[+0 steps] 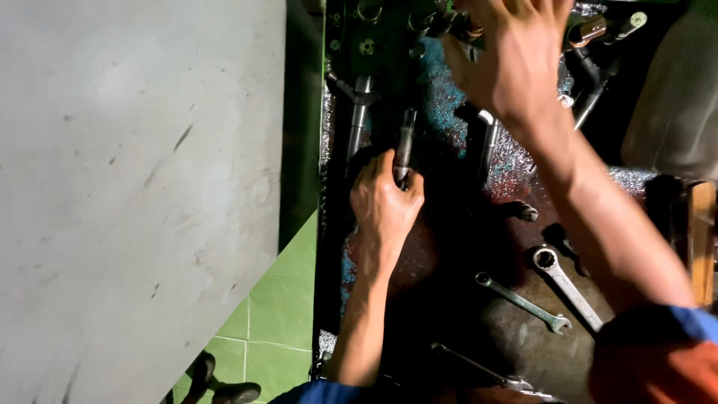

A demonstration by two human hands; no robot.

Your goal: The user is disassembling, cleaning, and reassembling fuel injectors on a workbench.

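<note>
My left hand grips the lower end of a slim, dark metal injector-like part that lies on a greasy, dark metal workbench. My right hand reaches further up the bench, its fingers spread over a cluster of small metal parts at the top; whether it holds anything is hidden. A second similar metal part lies just left of the one I hold, and a third lies under my right wrist.
Two combination wrenches lie on the bench near my right forearm, a further tool lower down. A grey wall fills the left. Green floor tiles show below. A wooden piece stands at the right edge.
</note>
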